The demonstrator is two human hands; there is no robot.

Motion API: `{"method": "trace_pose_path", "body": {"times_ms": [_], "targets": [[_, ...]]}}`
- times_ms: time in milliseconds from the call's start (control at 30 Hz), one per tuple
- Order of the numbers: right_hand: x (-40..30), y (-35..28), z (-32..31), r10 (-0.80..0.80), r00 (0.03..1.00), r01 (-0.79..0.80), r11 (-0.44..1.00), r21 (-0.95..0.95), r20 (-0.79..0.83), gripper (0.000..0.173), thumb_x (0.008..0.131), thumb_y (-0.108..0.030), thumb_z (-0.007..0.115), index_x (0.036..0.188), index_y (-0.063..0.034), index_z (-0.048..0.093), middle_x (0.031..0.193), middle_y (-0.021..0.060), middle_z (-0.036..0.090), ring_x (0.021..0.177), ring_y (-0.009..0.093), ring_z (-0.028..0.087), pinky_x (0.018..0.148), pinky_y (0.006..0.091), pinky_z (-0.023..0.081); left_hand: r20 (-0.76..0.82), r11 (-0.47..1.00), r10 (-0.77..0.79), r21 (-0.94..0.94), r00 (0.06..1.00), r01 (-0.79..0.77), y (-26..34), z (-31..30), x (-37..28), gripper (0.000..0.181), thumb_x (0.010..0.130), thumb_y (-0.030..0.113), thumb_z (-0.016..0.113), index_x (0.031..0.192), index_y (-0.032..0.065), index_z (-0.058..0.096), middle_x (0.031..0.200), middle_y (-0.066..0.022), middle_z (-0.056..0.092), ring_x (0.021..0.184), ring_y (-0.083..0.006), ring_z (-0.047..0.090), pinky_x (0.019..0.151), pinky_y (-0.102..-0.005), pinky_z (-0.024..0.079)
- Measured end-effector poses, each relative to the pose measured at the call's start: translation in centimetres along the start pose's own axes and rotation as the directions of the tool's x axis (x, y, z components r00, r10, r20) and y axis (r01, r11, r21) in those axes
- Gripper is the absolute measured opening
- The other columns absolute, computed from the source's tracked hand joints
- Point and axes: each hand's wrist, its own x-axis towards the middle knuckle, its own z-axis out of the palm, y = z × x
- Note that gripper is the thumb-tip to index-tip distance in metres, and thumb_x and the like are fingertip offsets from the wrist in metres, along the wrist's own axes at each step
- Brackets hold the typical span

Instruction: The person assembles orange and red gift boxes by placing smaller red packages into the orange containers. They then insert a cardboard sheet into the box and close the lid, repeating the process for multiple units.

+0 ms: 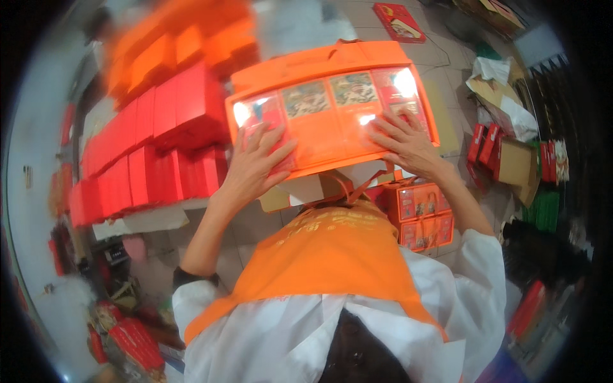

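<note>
An orange cardboard gift box (313,136) lies before me, its top folded open. Shiny clear-wrapped packs show inside it, two of them bearing printed pictures (306,98). My left hand (261,158) rests with spread fingers on the pack at the box's left end. On the right-end pack lies my right hand (404,139), its fingers also apart. An orange flap with a ribbon handle (352,186) hangs from the near side, towards my apron. The far flap (321,60) stands up behind the packs. What lies under my palms is hidden.
Red boxes (153,119) stand in rows at left, with blurred orange boxes (187,43) behind. Finished-looking orange boxes (424,215) are stacked low at right. A flat red box (400,23) lies on the tiled floor, and an opened brown carton (517,165) stands at far right.
</note>
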Motion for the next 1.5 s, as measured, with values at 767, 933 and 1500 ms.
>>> {"method": "trace_pose_path", "body": {"times_ms": [767, 933, 1500], "targets": [[4.0, -1.2, -2.5, 0.157, 0.958, -0.16, 0.987, 0.009, -0.24, 0.052, 0.088, -0.042, 0.042, 0.133, -0.0175, 0.037, 0.144, 0.0084, 0.021, 0.133, 0.029, 0.018, 0.108, 0.0485, 0.008, -0.199, 1.0, 0.009, 0.0, 0.98, -0.009, 0.3, -1.4, 2.7, 0.047, 0.082, 0.036, 0.055, 0.12, 0.0096, 0.049, 0.128, -0.0124, 0.041, 0.12, -0.0286, 0.037, 0.102, -0.0432, 0.024], [4.6, -0.9, 1.1, 0.126, 0.991, -0.13, 0.987, -0.091, -0.049, 0.056, 0.082, -0.032, 0.058, 0.132, -0.0181, 0.038, 0.143, 0.0094, 0.023, 0.131, 0.032, 0.022, 0.103, 0.0554, 0.014, 0.02, 0.999, 0.02, 0.035, 1.0, -0.021, -0.2, 3.5, 3.0, 0.059, 0.082, 0.049, 0.048, 0.133, 0.022, 0.038, 0.141, -0.0135, 0.027, 0.131, -0.0322, 0.02, 0.107, -0.0518, 0.006], [-2.4, -9.4, 8.6, 0.815, 0.555, -0.003, -0.195, 0.981, 0.164, 0.027, 0.09, -0.024, 0.051, 0.101, 0.0011, 0.054, 0.084, 0.0064, 0.06, 0.081, 0.014, 0.057, 0.077, 0.0277, 0.044, 0.478, -0.241, -0.319, -0.876, 0.818, 0.418, -16.5, 4.3, 18.9, 0.031, 0.084, 0.024, 0.06, 0.105, 0.0021, 0.056, 0.074, -0.0087, 0.059, 0.069, -0.0192, 0.059, 0.064, -0.0295, 0.046]]}}
